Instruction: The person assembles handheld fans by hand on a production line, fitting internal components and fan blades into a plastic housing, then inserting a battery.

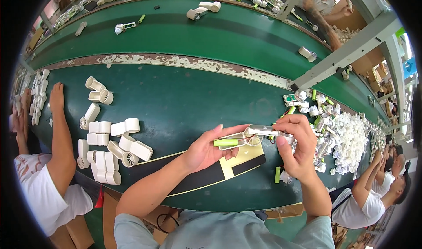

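Near the front edge of the desk (pixel 189 97), we find left fingers (pixel 218 128) and right fingers (pixel 283 145) pinching the white casing (pixel 261 129); tugging could strain its red wires (pixel 252 138).

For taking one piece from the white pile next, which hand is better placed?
Probably the right hand: it is nearer to the white pile. The left hand is farther away, beside the green battery; both hold the white device.
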{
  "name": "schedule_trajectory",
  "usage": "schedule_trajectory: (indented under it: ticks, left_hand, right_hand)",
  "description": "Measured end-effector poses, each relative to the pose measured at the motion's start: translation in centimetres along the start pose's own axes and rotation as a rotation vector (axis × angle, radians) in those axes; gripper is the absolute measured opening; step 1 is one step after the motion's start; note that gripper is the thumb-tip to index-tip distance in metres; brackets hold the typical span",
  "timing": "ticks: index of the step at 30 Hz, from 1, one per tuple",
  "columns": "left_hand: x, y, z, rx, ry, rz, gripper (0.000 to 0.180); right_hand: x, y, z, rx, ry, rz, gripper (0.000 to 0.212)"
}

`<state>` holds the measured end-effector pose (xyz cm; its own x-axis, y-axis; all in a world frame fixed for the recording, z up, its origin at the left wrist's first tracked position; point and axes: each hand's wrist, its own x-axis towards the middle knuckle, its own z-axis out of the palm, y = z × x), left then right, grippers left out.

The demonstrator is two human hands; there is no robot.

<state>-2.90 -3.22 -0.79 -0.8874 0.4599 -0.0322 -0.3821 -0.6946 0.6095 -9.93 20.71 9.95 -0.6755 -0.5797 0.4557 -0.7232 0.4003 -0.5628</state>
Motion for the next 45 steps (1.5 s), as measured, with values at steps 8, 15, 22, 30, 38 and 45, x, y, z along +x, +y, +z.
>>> schedule_trajectory:
  ticks: [8, 15, 22, 30, 38, 45]
  left_hand:
    - [0.0, -0.5, 0.1, 0.430, 0.086, 0.022, 0.047]
    - [0.0, -0.4, 0.4, 0.527, 0.050, -0.037, 0.044]
    - [0.2, -0.9, 0.0, 0.395, 0.133, -0.073, 0.038]
    - [0.7, -2.4, 0.6, 0.529, 0.202, 0.031, 0.037]
    - [0.2, -2.2, 0.4, 0.934, 0.264, 0.122, 0.035]
    - [0.6, -3.0, 0.4, 0.548, 0.285, 0.128, 0.037]
  right_hand:
    - [-0.6, 0.6, -1.0, -0.194, 0.036, -0.078, 0.025]
    - [-1.6, 1.5, -0.1, -0.208, 0.035, -0.013, 0.029]
    - [-2.4, 2.0, 1.2, -0.241, 0.061, 0.064, 0.040]
    - [-8.4, -1.5, 6.1, -0.216, -0.409, -0.291, 0.035]
    - [-8.7, 0.1, 5.1, -0.184, -0.429, -0.376, 0.043]
    - [-8.1, -1.4, 4.9, 0.254, -0.200, 0.182, 0.051]
